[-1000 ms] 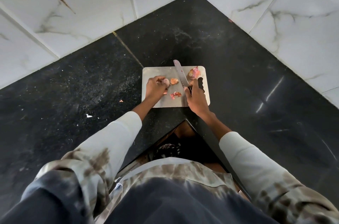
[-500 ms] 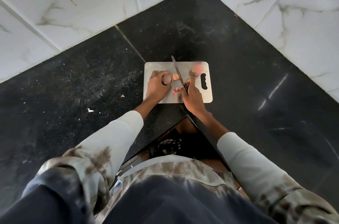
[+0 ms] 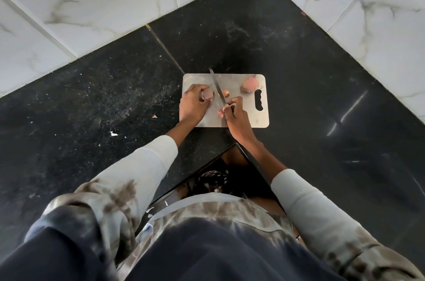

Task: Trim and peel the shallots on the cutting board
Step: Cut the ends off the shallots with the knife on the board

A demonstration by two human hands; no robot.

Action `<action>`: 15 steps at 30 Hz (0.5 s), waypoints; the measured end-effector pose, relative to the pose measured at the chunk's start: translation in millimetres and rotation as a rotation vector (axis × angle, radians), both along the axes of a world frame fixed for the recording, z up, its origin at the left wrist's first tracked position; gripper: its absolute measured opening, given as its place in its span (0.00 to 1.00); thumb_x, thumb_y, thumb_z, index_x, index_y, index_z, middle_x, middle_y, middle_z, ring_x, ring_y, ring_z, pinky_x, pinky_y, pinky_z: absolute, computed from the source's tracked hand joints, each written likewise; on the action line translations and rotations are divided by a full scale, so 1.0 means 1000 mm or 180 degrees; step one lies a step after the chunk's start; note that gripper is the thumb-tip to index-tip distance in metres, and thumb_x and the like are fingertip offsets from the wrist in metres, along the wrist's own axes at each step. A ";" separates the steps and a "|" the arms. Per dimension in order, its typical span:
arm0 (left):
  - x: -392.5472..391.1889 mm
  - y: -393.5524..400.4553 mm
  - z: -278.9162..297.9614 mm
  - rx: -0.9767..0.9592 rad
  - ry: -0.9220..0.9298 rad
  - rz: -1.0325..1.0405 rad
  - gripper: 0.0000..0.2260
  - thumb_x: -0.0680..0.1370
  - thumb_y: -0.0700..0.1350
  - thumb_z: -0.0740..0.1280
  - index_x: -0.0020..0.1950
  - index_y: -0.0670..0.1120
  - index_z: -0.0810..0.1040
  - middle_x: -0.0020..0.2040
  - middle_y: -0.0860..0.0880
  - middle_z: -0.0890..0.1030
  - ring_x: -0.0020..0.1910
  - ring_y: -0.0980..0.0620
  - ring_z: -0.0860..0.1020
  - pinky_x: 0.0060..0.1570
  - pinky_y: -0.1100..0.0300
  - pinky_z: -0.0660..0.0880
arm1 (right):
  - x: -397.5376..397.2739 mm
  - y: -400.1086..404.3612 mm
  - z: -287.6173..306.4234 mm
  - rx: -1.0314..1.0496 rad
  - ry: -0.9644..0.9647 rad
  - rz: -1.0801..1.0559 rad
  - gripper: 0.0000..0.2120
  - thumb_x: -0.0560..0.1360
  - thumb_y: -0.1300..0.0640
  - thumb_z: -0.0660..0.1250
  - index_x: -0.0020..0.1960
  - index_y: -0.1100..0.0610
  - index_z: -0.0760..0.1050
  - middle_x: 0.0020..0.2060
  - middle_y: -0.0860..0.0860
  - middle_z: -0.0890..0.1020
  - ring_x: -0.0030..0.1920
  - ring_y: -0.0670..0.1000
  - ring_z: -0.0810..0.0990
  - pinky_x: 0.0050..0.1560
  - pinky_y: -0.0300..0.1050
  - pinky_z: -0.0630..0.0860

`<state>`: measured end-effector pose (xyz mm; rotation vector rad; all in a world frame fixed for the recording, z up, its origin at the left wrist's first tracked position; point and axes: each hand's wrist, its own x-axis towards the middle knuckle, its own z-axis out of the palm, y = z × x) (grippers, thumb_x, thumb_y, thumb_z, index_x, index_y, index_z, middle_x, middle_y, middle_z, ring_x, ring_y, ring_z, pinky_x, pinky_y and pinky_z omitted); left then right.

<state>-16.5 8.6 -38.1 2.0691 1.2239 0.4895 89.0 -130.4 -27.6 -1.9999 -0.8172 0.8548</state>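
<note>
One cutting board (image 3: 253, 119). Left hand (image 3: 193, 106) gripped one shallot (image 3: 208, 94) at 9 o'clock; right hand (image 3: 236, 119) clasped one knife (image 3: 217, 87). Another shallot (image 3: 249, 84) at 2 o'clock; two peel scraps (image 3: 226, 93).

The cutting board (image 3: 243, 119) is pale grey on a black speckled counter (image 3: 92, 106), the shallots (image 3: 249, 85) are pink and brownish, the wall tiles (image 3: 69, 4) are white with grey veins, and the sleeves (image 3: 138, 165) are cream with brown blotches.

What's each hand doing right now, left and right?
Left hand: grips a shallot on the cutting board.
Right hand: holds the knife.
</note>
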 end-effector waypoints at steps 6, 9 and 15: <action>0.002 -0.003 0.004 -0.0034 -0.0130 -0.0030 0.18 0.78 0.48 0.76 0.67 0.53 0.79 0.63 0.54 0.84 0.56 0.55 0.83 0.57 0.59 0.81 | -0.003 0.003 0.000 0.0021 -0.0057 0.0217 0.08 0.88 0.50 0.55 0.65 0.52 0.61 0.50 0.55 0.82 0.42 0.56 0.82 0.41 0.57 0.80; 0.004 0.001 0.002 -0.0068 -0.0193 -0.0046 0.15 0.78 0.48 0.76 0.64 0.52 0.82 0.60 0.54 0.85 0.56 0.57 0.83 0.56 0.62 0.81 | -0.005 0.002 0.003 0.0024 -0.0022 0.0160 0.09 0.89 0.53 0.55 0.67 0.53 0.62 0.49 0.55 0.83 0.44 0.57 0.83 0.40 0.53 0.78; 0.006 0.005 -0.001 -0.0177 -0.0236 -0.0064 0.13 0.77 0.42 0.75 0.61 0.49 0.82 0.58 0.53 0.86 0.55 0.56 0.83 0.54 0.63 0.80 | -0.013 0.004 0.005 -0.0007 -0.0154 -0.0001 0.15 0.88 0.55 0.57 0.73 0.55 0.62 0.41 0.59 0.83 0.36 0.61 0.82 0.31 0.55 0.74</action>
